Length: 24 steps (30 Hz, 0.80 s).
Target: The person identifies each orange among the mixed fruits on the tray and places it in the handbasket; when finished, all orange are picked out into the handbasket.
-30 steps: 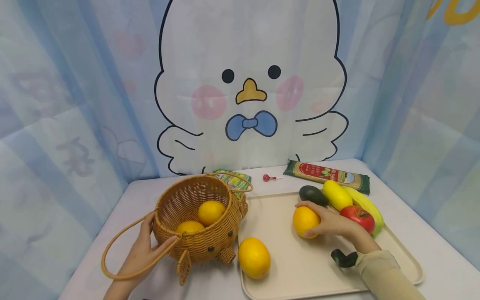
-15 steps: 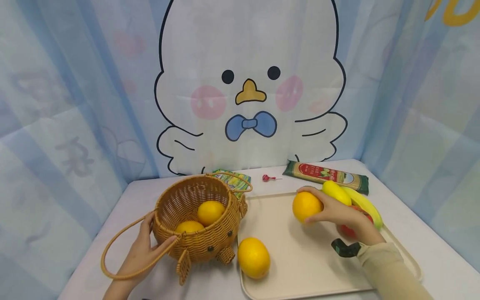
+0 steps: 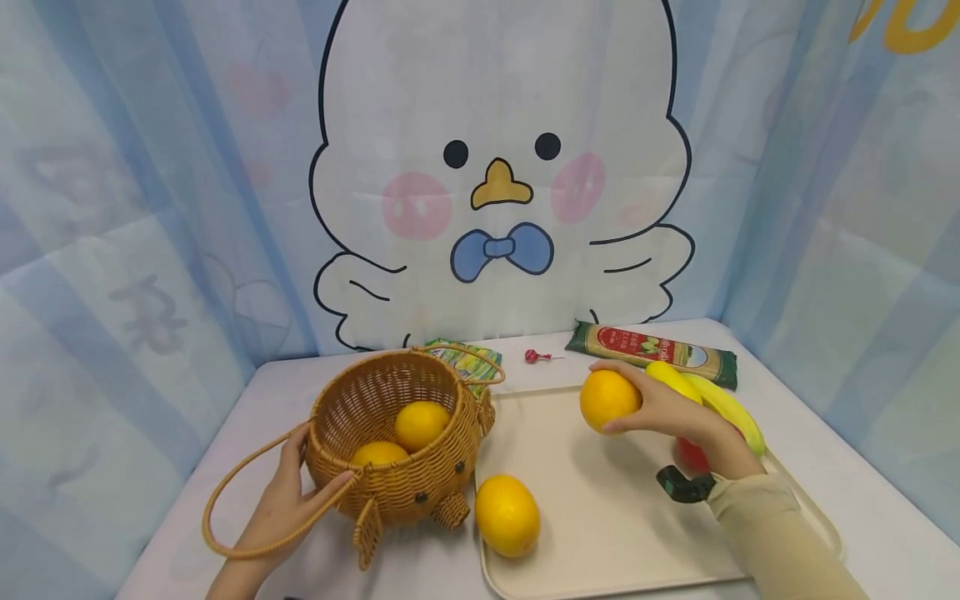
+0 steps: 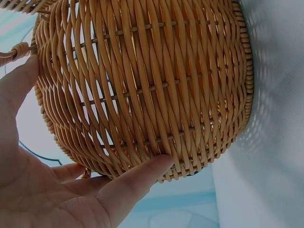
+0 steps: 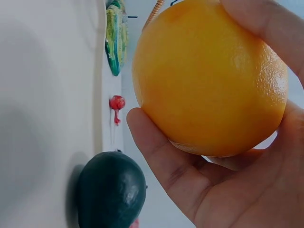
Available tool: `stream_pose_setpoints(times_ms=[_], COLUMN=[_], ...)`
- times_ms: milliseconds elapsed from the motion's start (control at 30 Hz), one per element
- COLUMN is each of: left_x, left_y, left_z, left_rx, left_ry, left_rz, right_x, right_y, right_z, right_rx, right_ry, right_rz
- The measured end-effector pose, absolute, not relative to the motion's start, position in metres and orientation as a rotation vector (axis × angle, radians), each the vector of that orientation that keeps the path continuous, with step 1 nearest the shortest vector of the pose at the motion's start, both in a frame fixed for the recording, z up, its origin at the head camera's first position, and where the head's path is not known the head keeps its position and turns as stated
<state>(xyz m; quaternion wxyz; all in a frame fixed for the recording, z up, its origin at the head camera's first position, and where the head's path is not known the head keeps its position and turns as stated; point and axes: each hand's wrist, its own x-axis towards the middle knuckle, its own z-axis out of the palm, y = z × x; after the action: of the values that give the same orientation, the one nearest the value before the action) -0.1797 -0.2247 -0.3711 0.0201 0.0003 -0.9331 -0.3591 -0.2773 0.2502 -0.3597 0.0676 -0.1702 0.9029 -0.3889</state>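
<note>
In the head view, the right hand [image 3: 671, 412] grips an orange [image 3: 609, 401] above the tray [image 3: 570, 500]. The right wrist view shows thumb and fingers curled round that orange [image 5: 209, 78], clear of the tray surface. The left hand [image 3: 273, 508] rests against the near left side of a wicker basket [image 3: 420, 500], which holds two oranges [image 3: 422, 426]. Up close, the left hand's [image 4: 71, 190] fingers and thumb spread over the weave of the basket [image 4: 152, 90]. Another orange [image 3: 507, 516] lies at the tray's left edge.
Bananas [image 3: 723, 408] and a partly hidden red apple [image 3: 692, 455] lie at the tray's right. A dark green avocado [image 5: 111, 190] shows in the right wrist view. Behind the tray are a lollipop [image 3: 532, 356], a long package [image 3: 656, 352] and a green packet [image 3: 468, 363].
My right hand has lifted the orange off the tray, away from me at first and then slightly left. My left hand and the basket have stayed put.
</note>
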Motion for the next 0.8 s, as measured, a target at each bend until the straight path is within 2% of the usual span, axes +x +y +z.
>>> stream_pose_setpoints(times_ms=[800], left_x=[-0.1804], left_y=[-0.2247], left_z=[-0.3722], left_rx=[-0.046], left_ry=[-2.852], left_rz=[-1.136], right_x=[-0.2808], right_y=[0.2467], right_z=[-0.3528], right_rx=[-0.503], right_ry=[2.751], right_rz=[-1.164])
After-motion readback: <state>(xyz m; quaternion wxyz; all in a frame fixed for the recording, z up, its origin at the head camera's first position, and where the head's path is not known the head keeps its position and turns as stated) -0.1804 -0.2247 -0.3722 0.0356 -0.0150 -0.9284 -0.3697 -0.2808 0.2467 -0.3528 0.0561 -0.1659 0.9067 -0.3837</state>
